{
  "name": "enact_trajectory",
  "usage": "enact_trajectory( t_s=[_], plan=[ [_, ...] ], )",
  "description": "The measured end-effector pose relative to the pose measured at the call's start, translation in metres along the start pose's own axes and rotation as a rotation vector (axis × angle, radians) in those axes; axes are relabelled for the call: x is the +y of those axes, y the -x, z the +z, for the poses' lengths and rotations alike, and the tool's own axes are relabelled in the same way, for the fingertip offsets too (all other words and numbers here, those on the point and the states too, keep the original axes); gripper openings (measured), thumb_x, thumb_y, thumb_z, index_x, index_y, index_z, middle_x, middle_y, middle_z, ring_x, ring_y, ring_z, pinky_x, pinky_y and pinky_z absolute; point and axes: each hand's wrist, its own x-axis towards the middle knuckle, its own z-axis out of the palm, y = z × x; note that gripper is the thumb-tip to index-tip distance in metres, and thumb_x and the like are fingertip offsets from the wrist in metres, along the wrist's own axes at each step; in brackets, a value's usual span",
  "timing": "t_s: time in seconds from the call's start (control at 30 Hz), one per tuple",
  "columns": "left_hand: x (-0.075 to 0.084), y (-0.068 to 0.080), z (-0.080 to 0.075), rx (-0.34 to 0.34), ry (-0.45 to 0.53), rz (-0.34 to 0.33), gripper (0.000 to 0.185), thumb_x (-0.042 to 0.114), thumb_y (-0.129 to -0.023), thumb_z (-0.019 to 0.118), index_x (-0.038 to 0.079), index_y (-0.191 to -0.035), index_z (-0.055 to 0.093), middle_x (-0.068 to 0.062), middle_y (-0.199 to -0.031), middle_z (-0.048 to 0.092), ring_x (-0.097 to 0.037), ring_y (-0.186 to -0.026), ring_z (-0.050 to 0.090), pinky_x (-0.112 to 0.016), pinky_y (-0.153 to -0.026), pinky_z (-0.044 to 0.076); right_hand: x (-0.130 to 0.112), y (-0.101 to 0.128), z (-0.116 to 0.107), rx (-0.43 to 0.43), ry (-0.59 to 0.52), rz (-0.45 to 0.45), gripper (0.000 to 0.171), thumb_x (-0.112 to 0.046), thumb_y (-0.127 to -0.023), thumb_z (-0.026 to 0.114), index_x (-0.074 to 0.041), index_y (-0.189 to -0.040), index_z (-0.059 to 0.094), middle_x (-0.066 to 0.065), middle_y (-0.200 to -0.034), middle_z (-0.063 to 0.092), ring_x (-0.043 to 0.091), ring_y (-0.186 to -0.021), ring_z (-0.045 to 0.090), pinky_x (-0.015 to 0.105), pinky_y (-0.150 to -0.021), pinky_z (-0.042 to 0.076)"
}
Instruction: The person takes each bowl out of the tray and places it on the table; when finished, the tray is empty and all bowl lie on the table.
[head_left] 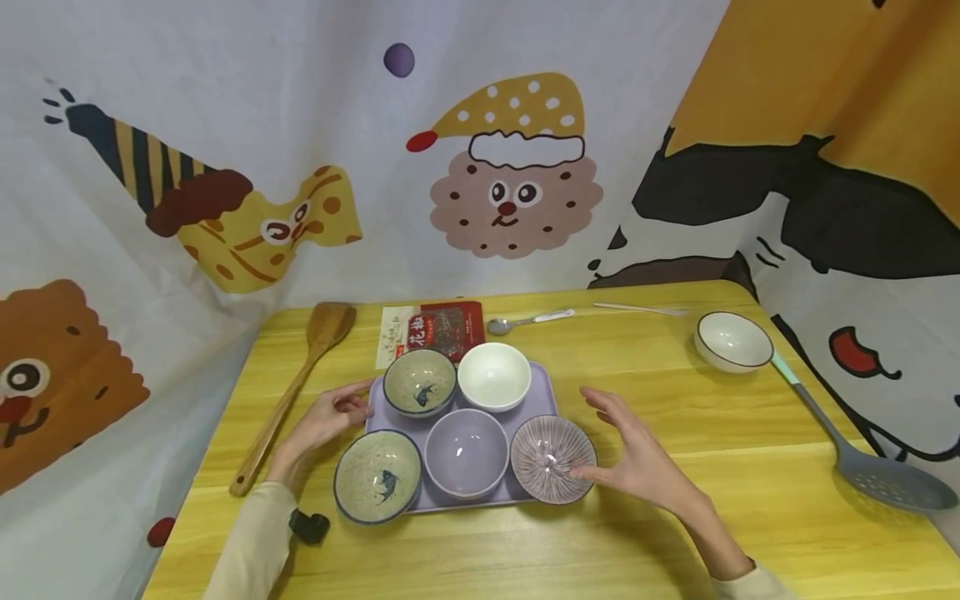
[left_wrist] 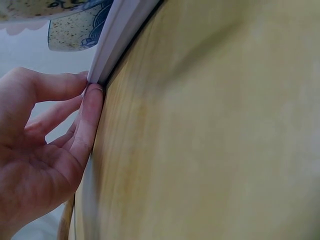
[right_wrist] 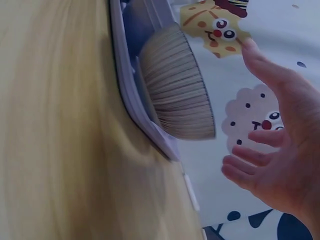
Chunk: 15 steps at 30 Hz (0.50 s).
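A lilac tray [head_left: 542, 392] lies on the table and carries several bowls. At its left edge my left hand [head_left: 322, 427] pinches the rim; in the left wrist view the thumb and fingers [left_wrist: 91, 112] meet at that rim. Beside the right end, my right hand [head_left: 637, 458] is spread, its thumb overlapping the brown-striped bowl [head_left: 553, 458] in the head view. The right wrist view shows a gap between hand and bowl. A lilac bowl [head_left: 467, 454], a white bowl [head_left: 495, 377] and two speckled fish-pattern bowls, one behind [head_left: 408, 371] and one in front [head_left: 367, 483], fill the rest.
Left of the tray lies a wooden spatula [head_left: 296, 387]. Behind it are a red seasoning packet [head_left: 457, 327] and a spoon [head_left: 531, 320]. A brown-rimmed white bowl [head_left: 731, 340] and a grey slotted turner [head_left: 885, 477] sit to the right.
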Motion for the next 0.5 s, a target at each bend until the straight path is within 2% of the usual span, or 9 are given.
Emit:
enact_trajectory(
  t_s=[0.1, 0.23, 0.37, 0.5],
  plan=[
    [-0.001, -0.001, 0.000, 0.000, -0.001, 0.003, 0.058, 0.017, -0.094, 0.071, 0.000, -0.146, 0.051, -0.019, -0.110, 0.068, -0.016, -0.094, 0.064, -0.023, -0.079, 0.054, -0.003, 0.003, 0.006, -0.079, 0.022, 0.012, 0.120, -0.039, -0.056, 0.099, 0.000, -0.152, 0.037, 0.019, -0.148, 0.048, 0.038, -0.129, 0.053, 0.056, -0.103, 0.050],
    [-0.001, -0.001, 0.000, -0.006, 0.019, 0.007, 0.058, 0.016, -0.094, 0.071, -0.001, -0.146, 0.051, -0.020, -0.109, 0.068, -0.016, -0.093, 0.063, -0.023, -0.077, 0.054, -0.007, 0.006, 0.012, -0.181, 0.018, 0.051, 0.132, -0.043, -0.050, 0.100, -0.003, -0.156, 0.032, 0.020, -0.151, 0.045, 0.041, -0.132, 0.051, 0.067, -0.104, 0.044],
    [-0.002, -0.001, 0.000, -0.008, 0.024, 0.005, 0.058, 0.016, -0.094, 0.071, -0.001, -0.146, 0.051, -0.020, -0.109, 0.068, -0.015, -0.093, 0.063, -0.024, -0.078, 0.054, -0.007, 0.005, 0.016, -0.251, 0.012, 0.078, 0.138, -0.040, -0.046, 0.101, -0.007, -0.158, 0.028, 0.017, -0.151, 0.044, 0.039, -0.132, 0.052, 0.067, -0.105, 0.043],
    [-0.002, 0.000, 0.000, -0.005, 0.020, 0.004, 0.059, 0.017, -0.094, 0.071, -0.001, -0.146, 0.050, -0.020, -0.110, 0.068, -0.016, -0.093, 0.063, -0.025, -0.079, 0.054, -0.007, 0.004, 0.019, -0.243, 0.022, 0.099, 0.135, -0.038, -0.046, 0.102, -0.005, -0.157, 0.031, 0.015, -0.149, 0.047, 0.037, -0.128, 0.055, 0.065, -0.103, 0.046]
  ],
)
